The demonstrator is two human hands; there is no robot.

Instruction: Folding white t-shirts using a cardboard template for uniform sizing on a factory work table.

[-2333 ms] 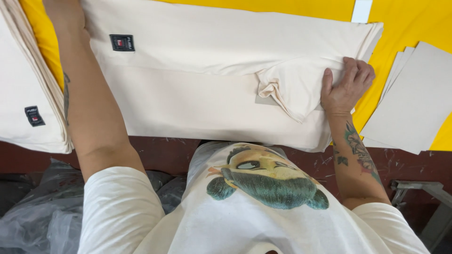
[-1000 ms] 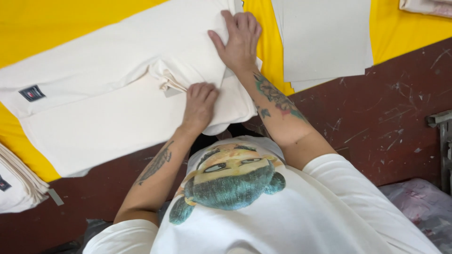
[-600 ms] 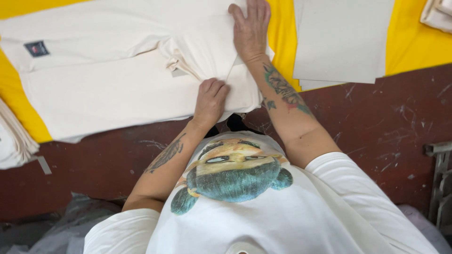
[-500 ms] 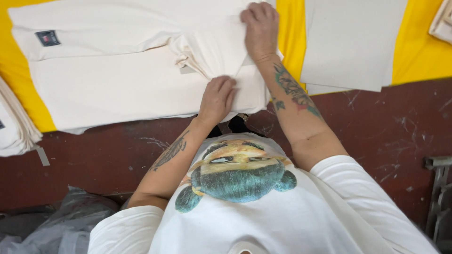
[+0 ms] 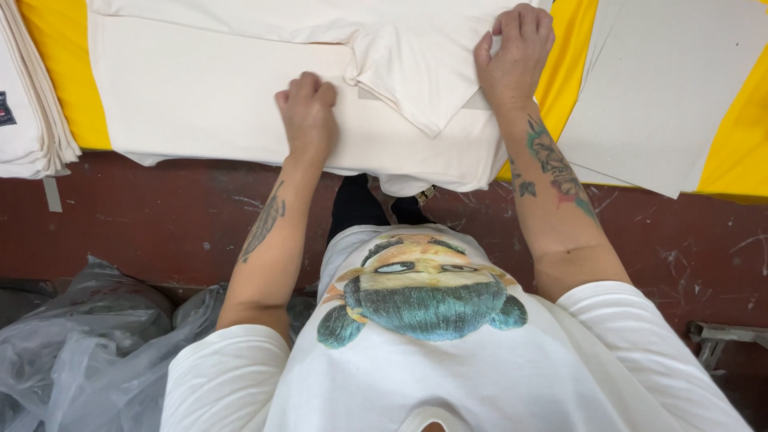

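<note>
A cream garment (image 5: 200,96) lies spread on a yellow-topped table (image 5: 68,88), with a sleeve folded over its right part. My left hand (image 5: 307,112) rests on the garment's lower middle with its fingers curled under, knuckles pressing the cloth. My right hand (image 5: 514,58) lies on the garment's right end, fingers bent onto the folded sleeve and gripping its edge. A grey card sheet shows just under the fold beside that hand.
A stack of folded cream garments (image 5: 28,104) sits at the left edge. Grey card sheets (image 5: 672,96) lie on the yellow top at the right. The table's dark red front (image 5: 160,224) runs below. Clear plastic bags (image 5: 80,344) lie on the floor at lower left.
The view has shifted so the garment sits more to the left. My left hand slid left along the garment's lower part. My right hand came down onto the folded sleeve at the right end.
</note>
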